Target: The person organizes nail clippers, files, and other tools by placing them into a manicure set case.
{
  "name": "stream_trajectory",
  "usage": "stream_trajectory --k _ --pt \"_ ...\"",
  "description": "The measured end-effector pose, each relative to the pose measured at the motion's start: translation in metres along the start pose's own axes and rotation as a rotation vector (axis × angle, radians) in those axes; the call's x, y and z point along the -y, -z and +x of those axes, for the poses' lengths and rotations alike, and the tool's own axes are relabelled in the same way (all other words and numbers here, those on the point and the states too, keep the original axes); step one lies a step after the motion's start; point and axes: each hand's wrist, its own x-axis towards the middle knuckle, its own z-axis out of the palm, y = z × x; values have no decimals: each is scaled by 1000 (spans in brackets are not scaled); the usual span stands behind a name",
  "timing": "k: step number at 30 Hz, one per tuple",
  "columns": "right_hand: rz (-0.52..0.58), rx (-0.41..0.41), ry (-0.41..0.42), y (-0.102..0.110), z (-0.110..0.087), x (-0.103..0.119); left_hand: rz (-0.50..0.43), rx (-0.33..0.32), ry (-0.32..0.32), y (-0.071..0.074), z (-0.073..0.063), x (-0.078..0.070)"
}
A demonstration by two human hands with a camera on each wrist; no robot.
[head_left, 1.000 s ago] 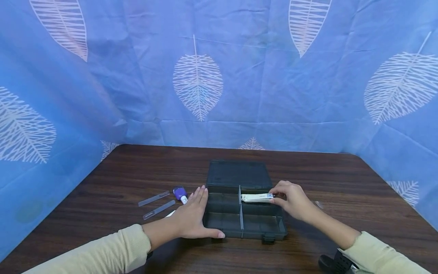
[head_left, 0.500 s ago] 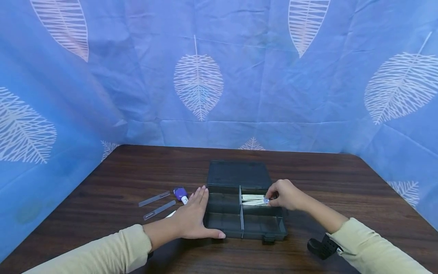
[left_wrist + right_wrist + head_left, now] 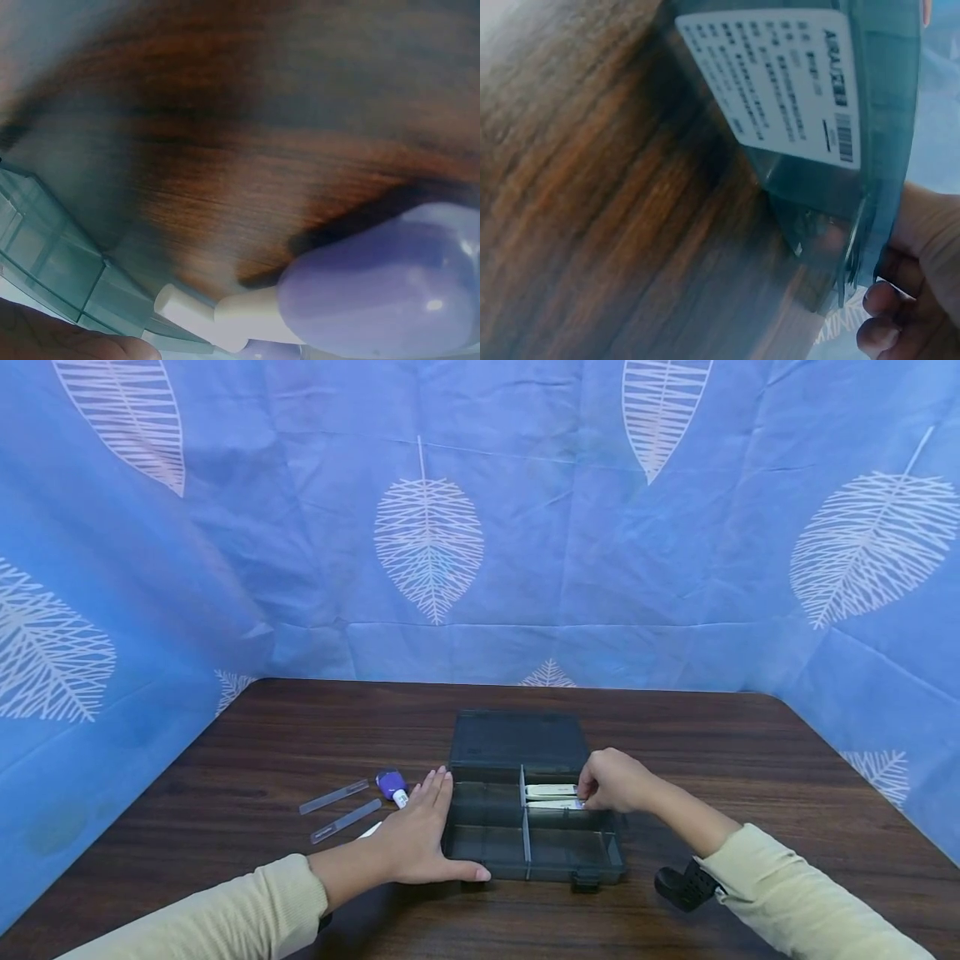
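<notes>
Right hand [image 3: 613,781] covers the right end of the white nail clipper [image 3: 550,792] in the dark translucent plastic compartment box [image 3: 525,852]; its fingertips are hidden. A small white object [image 3: 371,831] lies mostly under the left hand [image 3: 417,839], identity unclear. Left wrist view: blurred, purple-capped white bottle [image 3: 375,296] cut off by the frame edge. Label text [image 3: 780,75] in the right wrist view is illegible.

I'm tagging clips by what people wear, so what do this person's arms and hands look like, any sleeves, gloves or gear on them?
Both arms wear long, pale cream-yellow sleeves that end at the wrist. The left hand and right hand are bare: no gloves and no rings that I can see. A black, ribbed device sits under the right wrist; a dark edge also shows beneath the left cuff.
</notes>
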Motion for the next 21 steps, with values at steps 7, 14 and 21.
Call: stream_trajectory --k 7,14,21 --pt "102 -60 42 2 -8 -5 -5 7 -2 0 1 -1" --pt "154 -357 6 -2 -19 -11 9 6 6 0 0 -1" --pt "88 -656 -55 -9 -32 -22 7 8 8 0 1 0"
